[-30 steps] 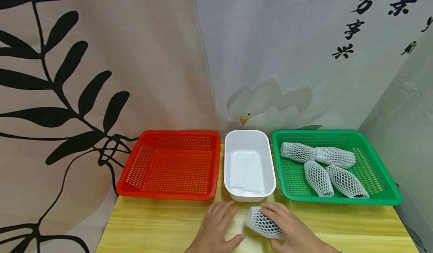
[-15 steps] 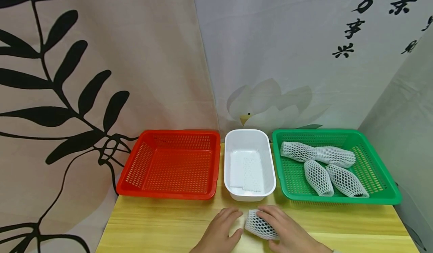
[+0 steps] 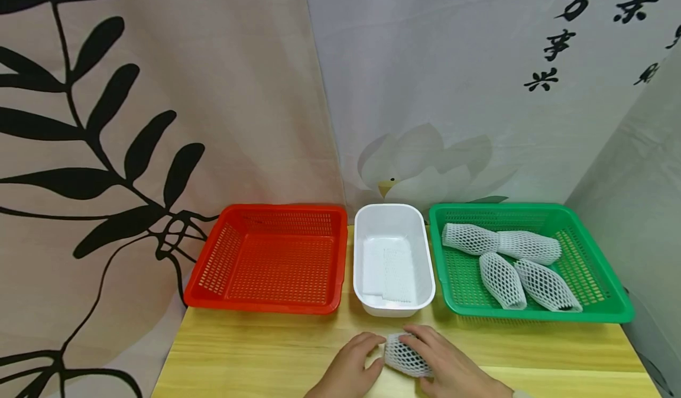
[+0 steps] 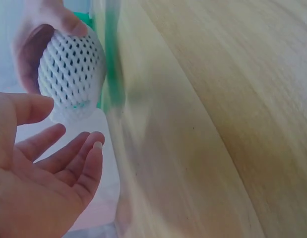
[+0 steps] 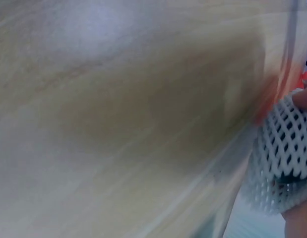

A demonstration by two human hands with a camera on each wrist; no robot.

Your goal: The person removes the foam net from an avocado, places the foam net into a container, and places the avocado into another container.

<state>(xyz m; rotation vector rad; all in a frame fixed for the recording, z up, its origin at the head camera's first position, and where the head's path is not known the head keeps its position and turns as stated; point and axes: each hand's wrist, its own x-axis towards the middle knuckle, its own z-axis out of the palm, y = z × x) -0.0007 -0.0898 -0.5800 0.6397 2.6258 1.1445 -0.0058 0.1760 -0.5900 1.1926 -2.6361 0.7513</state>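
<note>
In the head view my right hand [image 3: 452, 365] grips a white foam net sleeve [image 3: 407, 355] near the table's front edge, fingers over its top and thumb below. My left hand [image 3: 348, 367] is at the sleeve's left end, its fingers loosely bent and holding nothing. The left wrist view has the left palm [image 4: 39, 188] turned up, thumb and fingers apart around the space by the net's lower end. Whether a fingertip touches the net is unclear. The right wrist view catches the sleeve [image 5: 279, 153] at its right edge, with something dark at its opening; what that is, I cannot tell.
Behind the hands stand a red basket [image 3: 284, 310] at left, a white tub [image 3: 391, 311] in the middle and a green basket [image 3: 601, 268] at right. Several net sleeves [image 3: 502, 280] lie in the green basket. The wooden table [image 3: 255, 350] meets a cloth backdrop [image 3: 255, 120].
My right hand has shifted slightly left and toward the front edge with the net sleeve. The left hand has moved rightward, its fingers coming nearer the sleeve's left end.
</note>
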